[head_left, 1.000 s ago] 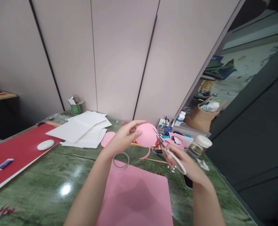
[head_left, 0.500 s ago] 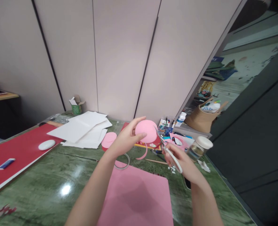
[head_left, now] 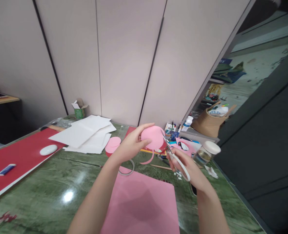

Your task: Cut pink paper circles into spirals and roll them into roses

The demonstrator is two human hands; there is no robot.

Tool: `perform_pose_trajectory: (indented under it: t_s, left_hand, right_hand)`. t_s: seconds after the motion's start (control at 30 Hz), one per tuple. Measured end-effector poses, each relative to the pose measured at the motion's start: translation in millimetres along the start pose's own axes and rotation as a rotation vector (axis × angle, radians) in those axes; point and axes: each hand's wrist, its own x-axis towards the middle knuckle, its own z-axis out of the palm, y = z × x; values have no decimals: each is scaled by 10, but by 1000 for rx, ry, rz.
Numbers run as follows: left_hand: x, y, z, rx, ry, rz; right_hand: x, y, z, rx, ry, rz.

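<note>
Pinched between the thumb and fingers of my left hand [head_left: 135, 140] is a pink paper circle [head_left: 155, 137], raised above the table. A thin curled pink paper strip [head_left: 149, 159] hangs from its lower edge. My right hand [head_left: 186, 165] grips white-handled scissors [head_left: 179, 165], with the blades pointing up and left at the circle's right edge. Below both hands lies a large pink paper sheet [head_left: 144, 201]. A ring-shaped roll [head_left: 126, 168] rests at that sheet's upper left corner, and more pink cut paper [head_left: 112, 144] lies left of my left hand.
White paper sheets [head_left: 85, 135] are stacked at the back left. On a red board [head_left: 24, 152] sit a white oval object [head_left: 48, 149] and a blue-and-white eraser [head_left: 6, 169]. A white-lidded jar [head_left: 207, 152] stands right of my right hand, near pink paper scraps [head_left: 185, 146] and pens.
My left hand and the paper circle have shifted slightly right and down. The hanging strip has swung a little left, and the scissors stay at the circle's right edge.
</note>
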Motion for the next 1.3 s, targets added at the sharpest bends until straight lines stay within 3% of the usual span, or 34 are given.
perform_pose_trajectory:
  t_s: [1.03, 1.3]
  left_hand:
    - [31, -41, -25, -191, 42, -2]
    - [21, -45, -44, -152, -34, -15]
  right_hand:
    - [-26, 8, -68, 16, 15, 30]
    - [-39, -11, -64, 3, -6, 31]
